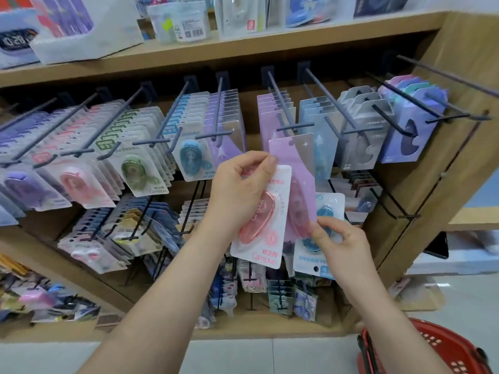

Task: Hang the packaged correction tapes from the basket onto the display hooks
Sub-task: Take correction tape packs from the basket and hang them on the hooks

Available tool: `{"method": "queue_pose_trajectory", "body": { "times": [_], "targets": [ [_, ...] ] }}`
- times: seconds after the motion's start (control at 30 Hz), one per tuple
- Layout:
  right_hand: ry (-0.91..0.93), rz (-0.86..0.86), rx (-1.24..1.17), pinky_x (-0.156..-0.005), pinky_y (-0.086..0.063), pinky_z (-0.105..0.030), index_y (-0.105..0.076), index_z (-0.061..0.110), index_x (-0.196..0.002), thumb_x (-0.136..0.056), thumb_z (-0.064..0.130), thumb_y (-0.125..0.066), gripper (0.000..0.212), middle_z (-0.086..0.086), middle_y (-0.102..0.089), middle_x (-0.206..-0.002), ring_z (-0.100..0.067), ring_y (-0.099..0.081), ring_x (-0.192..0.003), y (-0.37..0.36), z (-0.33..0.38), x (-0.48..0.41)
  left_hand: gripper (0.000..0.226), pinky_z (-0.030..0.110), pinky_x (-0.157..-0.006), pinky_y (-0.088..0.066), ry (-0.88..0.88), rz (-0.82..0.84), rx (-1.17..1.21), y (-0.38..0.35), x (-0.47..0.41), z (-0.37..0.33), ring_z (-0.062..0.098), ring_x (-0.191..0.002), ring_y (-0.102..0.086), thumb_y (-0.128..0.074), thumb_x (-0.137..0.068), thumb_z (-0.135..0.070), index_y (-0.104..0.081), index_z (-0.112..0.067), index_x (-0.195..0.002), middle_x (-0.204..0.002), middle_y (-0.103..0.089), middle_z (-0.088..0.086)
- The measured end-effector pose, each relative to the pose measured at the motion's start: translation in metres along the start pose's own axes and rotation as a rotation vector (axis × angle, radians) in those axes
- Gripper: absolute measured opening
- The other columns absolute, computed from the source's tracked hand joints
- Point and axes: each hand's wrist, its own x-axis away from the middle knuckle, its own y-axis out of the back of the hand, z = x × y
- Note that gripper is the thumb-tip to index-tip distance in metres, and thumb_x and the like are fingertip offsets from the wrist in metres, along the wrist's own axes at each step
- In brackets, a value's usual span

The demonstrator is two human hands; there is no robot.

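At the shop rack [421,168], the right hand [340,238] pinches the upright purple pack [299,163], hole just below its hook [282,103]; the left hand [243,190] clasps a pink pack [264,220].

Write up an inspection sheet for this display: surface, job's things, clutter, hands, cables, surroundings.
Surface: wooden display rack with rows of display hooks, most holding packs.
Job's things: pink correction tape pack, lilac pack and blue pack, all held off the hooks; red basket on the floor, contents hidden.
Clutter: loose stock jumbled on the lowest shelf.
Hands: left hand grips the pink correction tape pack; right hand pinches the lilac pack's lower edge.
Cables: nothing seen.
Surroundings: boxed goods on the top shelf; pale tiled floor.
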Motion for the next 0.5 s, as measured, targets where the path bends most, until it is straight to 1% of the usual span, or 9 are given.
{"method": "queue_pose_trajectory", "body": {
  "times": [0.1,0.2,0.3,0.33,0.4,0.43,0.5],
  "targets": [
    [0.003,0.013,-0.019,-0.072,-0.04,-0.005,-0.069,0.039,-0.079,-0.095,0.024,-0.063,0.023,0.03,-0.069,-0.083,0.011,-0.058,-0.083,0.001,0.0,-0.001,0.018,0.012,-0.059,-0.044,-0.013,0.011,-0.023,-0.002,-0.003,-0.001,-0.006,-0.061,-0.057,-0.063,-0.095,-0.019,-0.071,-0.029,-0.082,-0.065,-0.066,-0.021],
    [-0.003,0.03,-0.035,-0.071,-0.04,-0.007,-0.071,0.036,-0.079,-0.095,0.027,-0.061,0.021,0.025,-0.07,-0.081,0.007,-0.059,-0.081,0.002,0.003,-0.002,0.019,0.012,-0.056,-0.044,0.001,-0.001,-0.01,0.0,-0.003,-0.003,-0.006,-0.058,-0.056,-0.062,-0.096,-0.018,-0.071,-0.028,-0.082,-0.063,-0.066,-0.02],
    [-0.005,0.048,-0.058,-0.068,-0.04,-0.01,-0.072,0.029,-0.077,-0.093,0.034,-0.059,0.022,0.01,-0.07,-0.08,0.002,-0.057,-0.074,0.002,0.005,-0.002,0.018,0.015,-0.055,-0.045,0.033,-0.017,0.005,0.002,-0.005,-0.002,-0.003,-0.058,-0.057,-0.063,-0.096,-0.02,-0.072,-0.028,-0.082,-0.064,-0.067,-0.017],
    [-0.015,0.061,-0.062,-0.067,-0.039,-0.012,-0.072,0.025,-0.076,-0.091,0.04,-0.057,0.027,0.004,-0.069,-0.08,-0.001,-0.057,-0.073,0.001,0.004,-0.001,0.018,0.015,-0.055,-0.045,0.042,-0.015,-0.001,0.002,-0.006,-0.003,-0.003,-0.058,-0.058,-0.063,-0.096,-0.021,-0.072,-0.028,-0.082,-0.065,-0.067,-0.017],
    [-0.04,0.087,-0.067,-0.066,-0.039,-0.016,-0.072,0.014,-0.075,-0.087,0.048,-0.053,0.04,-0.01,-0.067,-0.08,-0.015,-0.058,-0.075,0.0,0.0,0.001,0.017,0.014,-0.054,-0.045,0.057,-0.011,-0.015,0.001,-0.009,-0.003,-0.004,-0.056,-0.057,-0.063,-0.096,-0.022,-0.072,-0.028,-0.082,-0.063,-0.066,-0.018],
    [-0.048,0.099,-0.072,-0.066,-0.038,-0.017,-0.071,0.013,-0.075,-0.086,0.049,-0.054,0.042,-0.012,-0.066,-0.08,-0.017,-0.057,-0.075,0.0,-0.001,0.001,0.017,0.013,-0.052,-0.044,0.066,-0.01,-0.014,0.0,-0.011,-0.003,-0.005,-0.054,-0.056,-0.063,-0.096,-0.021,-0.072,-0.027,-0.082,-0.061,-0.066,-0.018],
    [-0.064,0.107,-0.08,-0.066,-0.039,-0.013,-0.073,0.018,-0.073,-0.084,0.049,-0.057,0.037,-0.004,-0.068,-0.076,-0.006,-0.055,-0.072,0.0,0.001,0.001,0.017,0.014,-0.049,-0.042,0.092,-0.01,-0.016,-0.001,-0.015,-0.004,-0.005,-0.05,-0.054,-0.062,-0.096,-0.021,-0.071,-0.026,-0.083,-0.058,-0.064,-0.017]
  ]
}}
